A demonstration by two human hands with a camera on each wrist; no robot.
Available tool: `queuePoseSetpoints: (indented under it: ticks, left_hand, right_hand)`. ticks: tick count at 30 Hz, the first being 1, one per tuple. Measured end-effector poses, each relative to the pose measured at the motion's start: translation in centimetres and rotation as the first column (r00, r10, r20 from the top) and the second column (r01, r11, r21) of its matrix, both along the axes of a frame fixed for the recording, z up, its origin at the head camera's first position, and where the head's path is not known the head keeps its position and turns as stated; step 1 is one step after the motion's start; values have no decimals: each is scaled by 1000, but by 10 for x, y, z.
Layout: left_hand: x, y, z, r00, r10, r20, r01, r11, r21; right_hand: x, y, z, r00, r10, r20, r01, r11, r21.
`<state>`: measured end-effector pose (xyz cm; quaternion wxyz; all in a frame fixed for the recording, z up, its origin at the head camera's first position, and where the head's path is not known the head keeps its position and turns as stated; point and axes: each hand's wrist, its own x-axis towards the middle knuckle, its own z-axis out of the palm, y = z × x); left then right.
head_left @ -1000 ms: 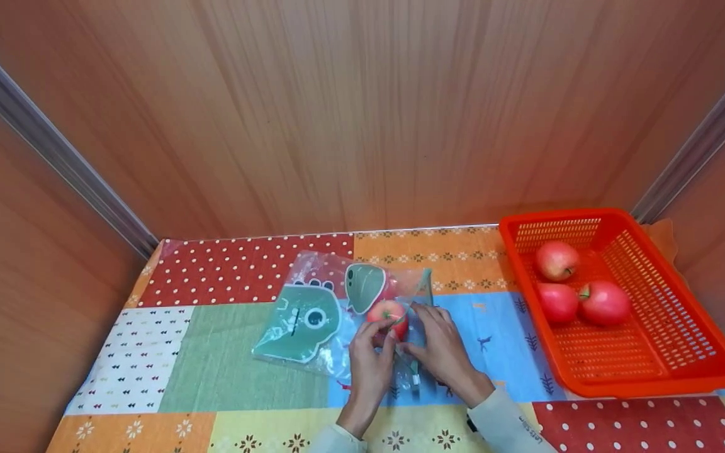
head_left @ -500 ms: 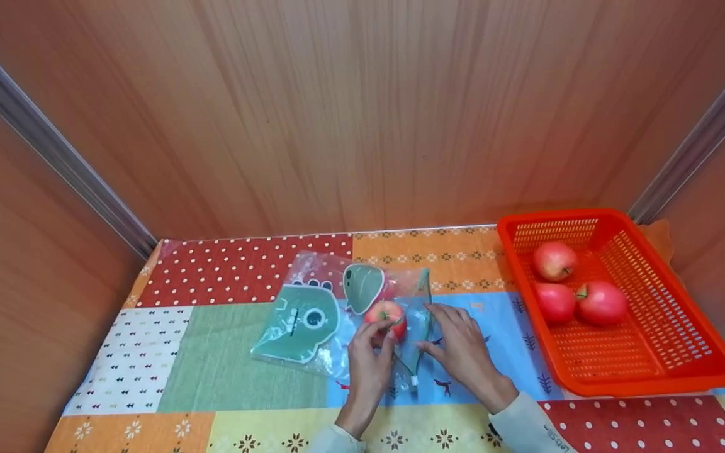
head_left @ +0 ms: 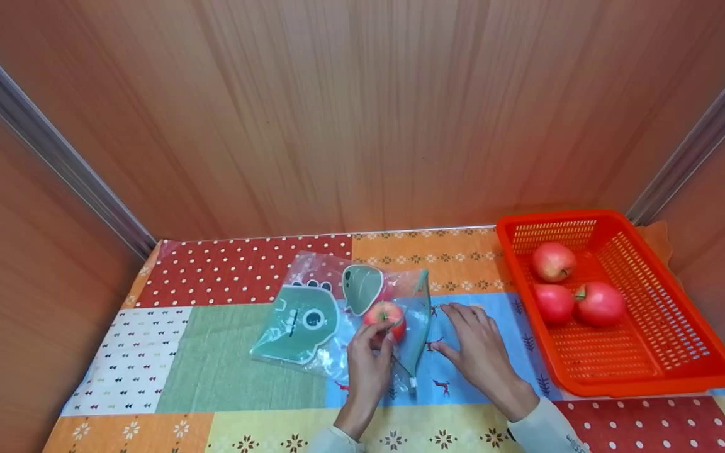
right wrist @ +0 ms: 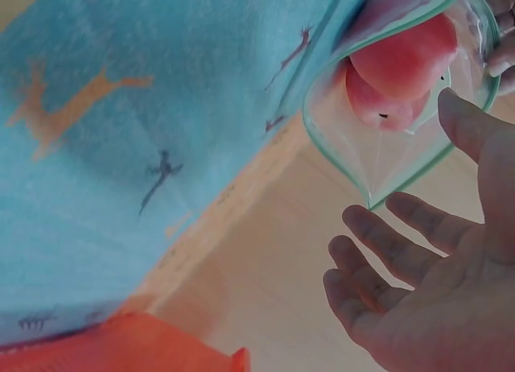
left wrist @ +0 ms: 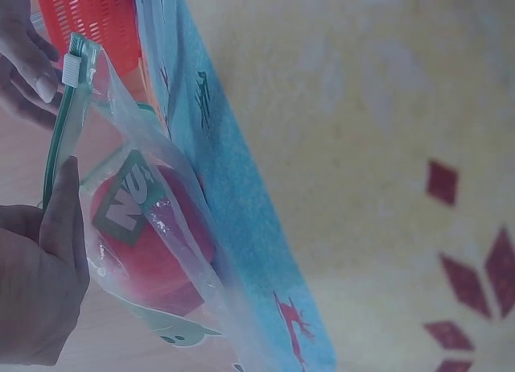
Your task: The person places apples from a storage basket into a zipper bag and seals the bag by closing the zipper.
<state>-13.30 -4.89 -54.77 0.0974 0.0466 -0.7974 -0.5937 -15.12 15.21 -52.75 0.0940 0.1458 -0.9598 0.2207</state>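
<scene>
A clear slider zip bag (head_left: 303,324) with green dinosaur print lies on the cloth, its mouth turned right and gaping. Two red apples show inside in the right wrist view, a nearer apple (right wrist: 410,54) and one behind it (right wrist: 382,106). My left hand (head_left: 367,365) pinches the bag's upper rim beside the nearer apple. The white slider (left wrist: 71,70) sits at one end of the green zip strip. To the right of the mouth my right hand (head_left: 483,352) hovers, fingers spread and holding nothing, apart from the bag in the head view.
An orange-red plastic basket (head_left: 646,387) stands at the right with three apples in it, one of them the back apple (head_left: 554,262). A patchwork cloth (head_left: 230,358) covers the table. Wood-grain panels (head_left: 362,126) enclose the back and sides.
My right hand has let go of the bag's mouth and moved right, toward the basket. The left hand has kept its grip on the rim, and the bag's mouth has spread slightly.
</scene>
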Motion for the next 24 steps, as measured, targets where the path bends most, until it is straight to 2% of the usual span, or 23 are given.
queuePoseSetpoints:
  ticks: [13,24]
  left_hand:
    - [0,-1,-2,1000,-11,-1,11,1000,3]
    - [2,-1,-2,1000,-16,-7,16,1000,4]
  right_hand:
    - [6,19,14,999,-28,-16,28,999,19]
    - [14,38,31,997,-72,-29,74,996,55]
